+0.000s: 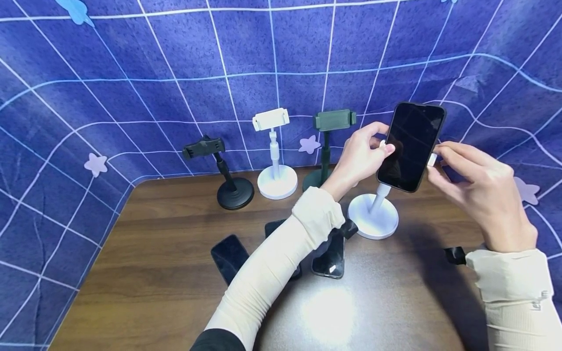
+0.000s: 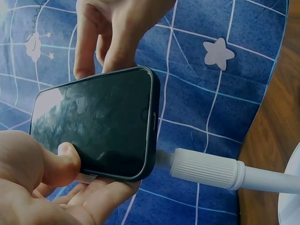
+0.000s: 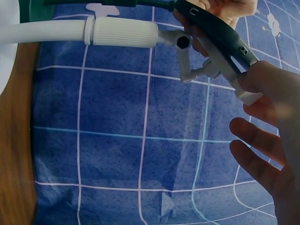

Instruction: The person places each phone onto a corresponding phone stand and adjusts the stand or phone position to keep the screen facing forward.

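A black smartphone [image 1: 411,146] sits upright, slightly tilted, at the head of a white phone stand [image 1: 373,217]. My left hand [image 1: 364,155] holds the phone by one long edge, its thumb over the screen and its fingers behind, as the left wrist view shows. On the opposite edge, my right hand [image 1: 485,183] pinches the white end of the stand's clamp [image 3: 248,96] between thumb and index finger; its other fingers are spread away. In the right wrist view, the clamp lies along the phone's back, above a ribbed collar [image 3: 125,33] and a hinged joint [image 3: 183,58].
A black stand [image 1: 234,192], another white stand [image 1: 277,183] and a green stand [image 1: 333,121] line the table's back edge. Several phones lie nearer, including a black phone [image 1: 229,257] and another phone [image 1: 329,261], partly under the left sleeve. A blue gridded cloth [image 1: 246,48] hangs behind.
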Demonstrator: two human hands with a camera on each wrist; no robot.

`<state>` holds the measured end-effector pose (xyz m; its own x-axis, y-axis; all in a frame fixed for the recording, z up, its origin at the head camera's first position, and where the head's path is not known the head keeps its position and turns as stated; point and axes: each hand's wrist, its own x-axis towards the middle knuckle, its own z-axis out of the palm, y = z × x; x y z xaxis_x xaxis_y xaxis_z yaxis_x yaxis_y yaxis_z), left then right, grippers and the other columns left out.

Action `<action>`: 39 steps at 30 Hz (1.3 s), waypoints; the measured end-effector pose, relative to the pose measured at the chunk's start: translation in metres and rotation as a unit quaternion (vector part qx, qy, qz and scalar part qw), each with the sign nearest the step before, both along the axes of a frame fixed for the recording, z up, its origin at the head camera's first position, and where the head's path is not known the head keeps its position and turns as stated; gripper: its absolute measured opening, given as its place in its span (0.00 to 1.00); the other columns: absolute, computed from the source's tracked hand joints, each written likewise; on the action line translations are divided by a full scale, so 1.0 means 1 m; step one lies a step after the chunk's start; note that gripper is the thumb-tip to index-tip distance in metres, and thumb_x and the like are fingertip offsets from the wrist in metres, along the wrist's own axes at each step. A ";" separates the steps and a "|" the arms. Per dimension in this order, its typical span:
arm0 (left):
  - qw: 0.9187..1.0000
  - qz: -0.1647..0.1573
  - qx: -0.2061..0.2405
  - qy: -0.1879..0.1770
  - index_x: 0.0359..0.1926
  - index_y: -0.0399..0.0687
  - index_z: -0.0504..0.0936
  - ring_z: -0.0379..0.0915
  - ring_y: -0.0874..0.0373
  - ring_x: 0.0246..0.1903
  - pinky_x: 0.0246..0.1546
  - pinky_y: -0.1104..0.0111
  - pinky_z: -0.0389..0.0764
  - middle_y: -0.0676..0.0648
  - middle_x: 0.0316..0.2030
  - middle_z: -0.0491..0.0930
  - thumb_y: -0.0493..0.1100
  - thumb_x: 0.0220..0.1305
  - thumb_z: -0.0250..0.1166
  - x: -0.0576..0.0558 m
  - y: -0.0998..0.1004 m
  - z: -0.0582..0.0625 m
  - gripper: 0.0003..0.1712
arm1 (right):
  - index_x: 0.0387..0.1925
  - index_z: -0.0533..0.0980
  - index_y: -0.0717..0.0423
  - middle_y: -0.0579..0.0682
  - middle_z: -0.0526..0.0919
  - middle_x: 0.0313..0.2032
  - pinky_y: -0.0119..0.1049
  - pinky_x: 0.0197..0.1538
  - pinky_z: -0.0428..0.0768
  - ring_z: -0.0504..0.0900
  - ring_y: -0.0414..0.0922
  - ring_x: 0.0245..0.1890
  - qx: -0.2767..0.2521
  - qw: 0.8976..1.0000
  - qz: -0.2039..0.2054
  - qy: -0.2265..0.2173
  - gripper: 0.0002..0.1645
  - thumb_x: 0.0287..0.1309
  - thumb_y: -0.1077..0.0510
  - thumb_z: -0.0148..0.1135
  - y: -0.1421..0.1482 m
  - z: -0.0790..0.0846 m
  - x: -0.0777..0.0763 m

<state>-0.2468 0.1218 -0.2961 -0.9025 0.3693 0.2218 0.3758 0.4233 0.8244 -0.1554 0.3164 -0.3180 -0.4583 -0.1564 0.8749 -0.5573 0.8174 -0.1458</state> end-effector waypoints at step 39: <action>0.999 0.017 -0.012 0.039 0.55 0.60 0.81 0.76 0.70 0.45 0.48 0.74 0.75 0.59 0.43 0.85 0.47 0.62 0.68 0.000 0.004 -0.005 0.20 | 0.52 0.77 0.69 0.36 0.88 0.30 0.21 0.33 0.80 0.85 0.35 0.27 -0.367 0.882 0.152 -0.253 0.17 0.62 0.67 0.61 -0.010 -0.014 -0.005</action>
